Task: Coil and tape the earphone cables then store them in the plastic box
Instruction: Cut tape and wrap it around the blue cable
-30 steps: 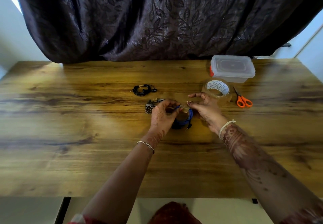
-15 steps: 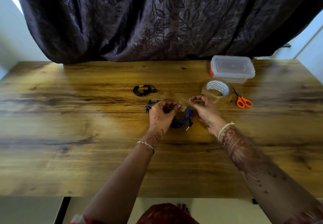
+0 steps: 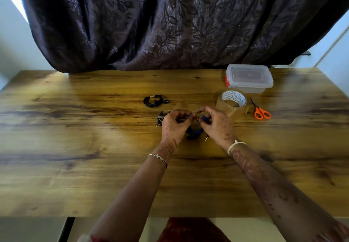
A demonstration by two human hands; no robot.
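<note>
Near the middle of the tabletop (image 3: pixel 75 166) both hands work together over a blue earphone cable (image 3: pixel 194 133), its coil hanging just below them with the plug dangling at its right. The left hand (image 3: pixel 174 125) has its fingers (image 3: pixel 186 116) pinched on the top of the coil, seemingly to stop the loops springing apart, while the right hand (image 3: pixel 215 126) has its fingers (image 3: pixel 203 112) pressed together on the same spot, probably wrapping a strip of clear tape, though the tape itself is too faint to see. Half hidden just beyond the left hand lies another dark cable bundle (image 3: pixel 160 118). Farther off, a black coiled earphone (image 3: pixel 154 101) rests alone, apparently finished. To the right, within easy reach, stand the tape roll (image 3: pixel 233 101) and orange scissors (image 3: pixel 261 112); farthest, the plastic box (image 3: pixel 249 78) waits with its lid on
</note>
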